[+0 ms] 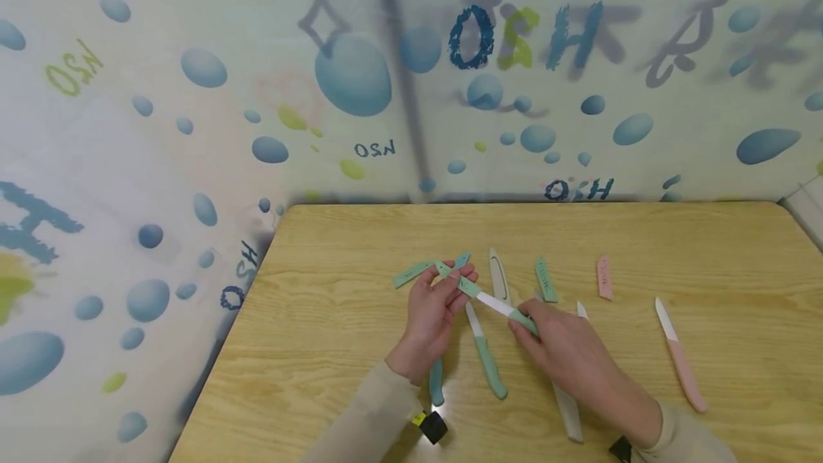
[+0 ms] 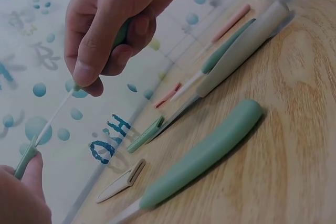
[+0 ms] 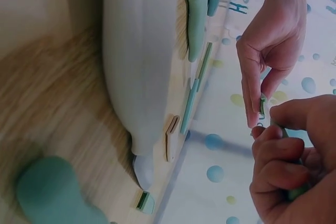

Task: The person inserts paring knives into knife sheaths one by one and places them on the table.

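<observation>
My left hand (image 1: 431,314) pinches a green blade sheath (image 1: 467,286) between thumb and fingers. The right hand (image 1: 574,350) grips the green handle (image 1: 524,321) of a paring knife, its white blade (image 1: 494,303) pointing at that sheath. In the left wrist view, the blade (image 2: 51,120) meets the mouth of the sheath (image 2: 26,158), and much of it shows outside. Both hands are raised above the table. Curled fingers cover most of the knife's handle in the right wrist view.
On the wooden table (image 1: 321,349) lie a blue-handled knife (image 1: 436,383), a green one (image 1: 491,370), a white one (image 1: 569,409) and a pink one (image 1: 685,377). Farther back are a white sheath (image 1: 494,263), a green sheath (image 1: 545,280) and a pink sheath (image 1: 604,277). Another green sheath (image 1: 410,275) lies left.
</observation>
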{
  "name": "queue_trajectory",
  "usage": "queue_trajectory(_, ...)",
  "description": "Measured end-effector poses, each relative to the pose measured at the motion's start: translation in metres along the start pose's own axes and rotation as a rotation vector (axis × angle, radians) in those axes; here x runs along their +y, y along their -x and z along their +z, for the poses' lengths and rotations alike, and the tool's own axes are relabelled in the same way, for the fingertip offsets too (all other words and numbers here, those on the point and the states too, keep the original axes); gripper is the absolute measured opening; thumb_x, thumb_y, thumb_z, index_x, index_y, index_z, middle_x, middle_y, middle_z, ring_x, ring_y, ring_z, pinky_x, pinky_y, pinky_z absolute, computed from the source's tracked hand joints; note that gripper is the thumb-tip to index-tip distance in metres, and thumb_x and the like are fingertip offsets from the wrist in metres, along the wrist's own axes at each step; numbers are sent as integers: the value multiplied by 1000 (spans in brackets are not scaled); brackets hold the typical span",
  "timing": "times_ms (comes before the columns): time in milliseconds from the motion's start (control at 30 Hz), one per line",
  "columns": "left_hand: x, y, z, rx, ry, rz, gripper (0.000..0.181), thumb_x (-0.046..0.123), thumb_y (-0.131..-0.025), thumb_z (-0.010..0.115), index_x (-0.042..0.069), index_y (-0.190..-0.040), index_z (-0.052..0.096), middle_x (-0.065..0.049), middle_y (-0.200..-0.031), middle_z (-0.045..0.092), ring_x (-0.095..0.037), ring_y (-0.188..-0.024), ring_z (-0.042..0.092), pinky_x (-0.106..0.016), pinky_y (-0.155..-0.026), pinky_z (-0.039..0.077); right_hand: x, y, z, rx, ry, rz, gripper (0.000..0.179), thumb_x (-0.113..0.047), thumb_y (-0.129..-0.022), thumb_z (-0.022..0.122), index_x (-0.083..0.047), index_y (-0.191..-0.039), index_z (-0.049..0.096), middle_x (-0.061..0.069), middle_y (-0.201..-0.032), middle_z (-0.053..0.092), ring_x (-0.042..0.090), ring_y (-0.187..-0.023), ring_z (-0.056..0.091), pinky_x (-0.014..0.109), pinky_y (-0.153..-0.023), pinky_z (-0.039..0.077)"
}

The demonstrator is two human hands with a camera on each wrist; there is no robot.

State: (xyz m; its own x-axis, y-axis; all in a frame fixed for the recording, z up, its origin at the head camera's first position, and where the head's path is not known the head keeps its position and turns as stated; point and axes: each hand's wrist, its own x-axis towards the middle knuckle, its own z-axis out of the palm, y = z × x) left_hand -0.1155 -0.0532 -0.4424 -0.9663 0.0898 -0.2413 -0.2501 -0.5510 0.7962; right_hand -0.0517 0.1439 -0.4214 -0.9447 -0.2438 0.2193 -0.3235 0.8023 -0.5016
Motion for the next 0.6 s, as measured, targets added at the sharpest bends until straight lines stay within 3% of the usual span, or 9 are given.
queue_trajectory(300,-2,1,2,-4,-33,3,30,0,-105,55,-10,-132,47,-26,-124,69,-23,-104,74,-36,-94,58,-8,1,2,-76,-67,90,7,-12,-95,71,-9,-100,68,-10,-67,46,2,-49,39,20,-39,37)
queue_trajectory(600,-5,1,7,-36,-48,-8,29,1,-105,56,-9,-131,47,-26,-123,69,-23,-104,74,-34,-94,59,-9,0,1,-56,-67,71,9,-12,-98,71,-5,-103,68,-9,-65,47,3,-50,39,21,-39,36)
